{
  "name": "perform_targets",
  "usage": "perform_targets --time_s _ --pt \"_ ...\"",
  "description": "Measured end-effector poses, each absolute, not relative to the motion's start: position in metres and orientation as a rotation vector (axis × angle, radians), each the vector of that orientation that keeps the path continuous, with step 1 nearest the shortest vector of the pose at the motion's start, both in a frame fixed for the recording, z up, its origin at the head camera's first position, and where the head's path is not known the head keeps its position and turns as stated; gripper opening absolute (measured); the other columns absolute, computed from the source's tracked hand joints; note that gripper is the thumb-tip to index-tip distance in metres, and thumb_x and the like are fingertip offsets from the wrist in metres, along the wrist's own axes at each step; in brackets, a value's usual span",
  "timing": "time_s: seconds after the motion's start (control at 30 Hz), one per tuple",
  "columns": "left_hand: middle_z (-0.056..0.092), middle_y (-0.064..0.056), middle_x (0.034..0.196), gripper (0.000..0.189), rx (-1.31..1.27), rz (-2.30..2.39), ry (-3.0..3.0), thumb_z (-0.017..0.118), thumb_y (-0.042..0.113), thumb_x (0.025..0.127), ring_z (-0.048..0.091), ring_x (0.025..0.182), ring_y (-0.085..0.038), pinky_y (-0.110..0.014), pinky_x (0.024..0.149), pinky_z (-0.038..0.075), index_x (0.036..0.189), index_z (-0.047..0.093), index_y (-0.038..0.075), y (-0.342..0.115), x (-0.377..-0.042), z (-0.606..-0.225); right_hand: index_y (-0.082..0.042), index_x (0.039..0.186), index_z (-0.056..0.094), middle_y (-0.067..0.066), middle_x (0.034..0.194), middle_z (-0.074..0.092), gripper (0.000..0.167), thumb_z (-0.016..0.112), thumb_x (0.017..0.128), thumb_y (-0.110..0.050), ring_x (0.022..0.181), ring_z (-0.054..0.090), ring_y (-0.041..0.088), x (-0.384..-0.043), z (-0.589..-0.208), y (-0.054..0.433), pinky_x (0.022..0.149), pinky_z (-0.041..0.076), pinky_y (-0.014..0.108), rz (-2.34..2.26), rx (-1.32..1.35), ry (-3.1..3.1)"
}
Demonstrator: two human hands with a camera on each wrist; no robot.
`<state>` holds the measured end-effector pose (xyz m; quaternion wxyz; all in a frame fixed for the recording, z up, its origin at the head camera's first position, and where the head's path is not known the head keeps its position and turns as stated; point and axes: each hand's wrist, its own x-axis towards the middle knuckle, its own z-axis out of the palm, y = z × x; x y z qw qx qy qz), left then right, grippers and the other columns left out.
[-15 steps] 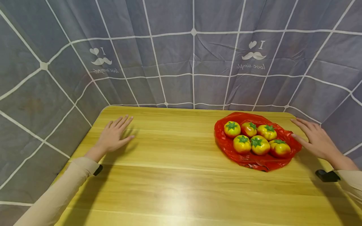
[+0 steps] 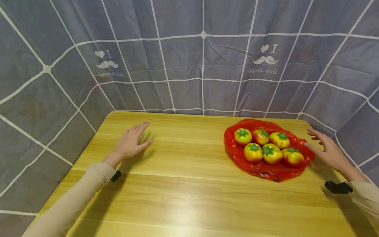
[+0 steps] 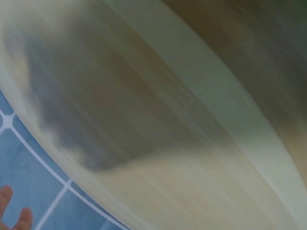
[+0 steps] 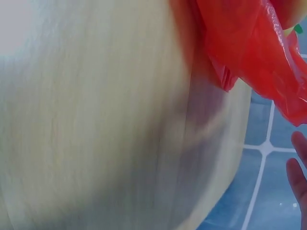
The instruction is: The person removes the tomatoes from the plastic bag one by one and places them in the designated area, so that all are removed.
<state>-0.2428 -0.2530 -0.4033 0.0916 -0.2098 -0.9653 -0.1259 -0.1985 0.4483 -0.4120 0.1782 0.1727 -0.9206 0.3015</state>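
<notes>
L hand point(image 2: 129, 143) is empty, held wide: fingers approx. straight & together, thumb well out to the side, palm above the counter point(image 2: 183, 184) w/ its shadow alongside. R hand point(image 2: 331, 153) is empty too, fairly wide: fingers slightly bent, thumb set apart & pointing at the red plastic bag point(image 2: 284, 172). Bag is just beside R hand, on the side toward L hand; R wrist view shows a small gap btwn its edge & the visible fingertips, but can't tell for the thumb. Bag lies spread flat-ish w/ crumpled edges, well apart from L hand. On it, btwn the hands but much nearer R, sit 6 yellow-red fruits point(image 2: 272, 156) w/ green leafy tops, approx. 2 rows of 3, close together. Each wrist has a beige sleeve point(image 2: 86, 196) & a blk wrist mount point(image 2: 338, 187) just behind the hand. Beyond both hands hangs a grey-blue cloth point(image 2: 180, 59) w/ white grid lines, plus white moustache prints & reversed lettering. L wrist view: just a couple of fingertips in the corner.
</notes>
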Motion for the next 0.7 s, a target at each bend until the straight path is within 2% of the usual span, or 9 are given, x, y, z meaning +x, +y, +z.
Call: perform_targets --time_s 0.03,0.23,0.53,0.7 --pt "0.031 -0.014 0.156 0.079 -0.624 -0.394 -2.865 0.058 0.045 0.091 0.034 0.138 -0.04 -0.064 0.107 0.027 0.154 0.019 0.018 -0.249 -0.243 -0.404 0.001 0.141 0.042 -0.044 0.119 0.036 0.058 0.064 0.088 -0.006 0.103 0.033 -0.021 -0.198 -0.413 0.448 0.077 0.026 0.005 0.882 0.485 -2.601" --pt "0.033 -0.014 0.154 0.08 -0.654 -0.508 -2.816 0.057 0.045 0.091 0.038 0.135 -0.04 -0.061 0.106 0.032 0.154 0.018 0.016 -0.229 -0.247 -0.405 0.006 0.133 0.046 -0.042 0.116 0.04 0.052 0.066 0.087 -0.005 0.103 0.037 -0.021 -0.198 -0.419 0.444 0.079 0.026 -0.001 0.984 0.454 -2.597" --pt "0.028 -0.012 0.157 0.079 -0.632 -0.656 -2.81 0.057 0.045 0.092 0.036 0.138 -0.038 -0.058 0.11 0.03 0.155 0.016 0.017 -0.199 -0.251 -0.405 0.005 0.133 0.048 -0.039 0.116 0.045 0.047 0.063 0.089 -0.004 0.103 0.042 -0.021 -0.201 -0.423 0.439 0.079 0.032 -0.001 1.122 0.418 -2.582" --pt "0.027 -0.012 0.158 0.081 -0.599 -0.755 -2.818 0.057 0.045 0.092 0.034 0.139 -0.039 -0.06 0.11 0.028 0.155 0.014 0.019 -0.185 -0.25 -0.406 -0.001 0.131 0.051 -0.038 0.114 0.048 0.044 0.063 0.089 -0.003 0.096 0.047 -0.022 -0.202 -0.424 0.439 0.076 0.038 -0.001 1.205 0.385 -2.597"
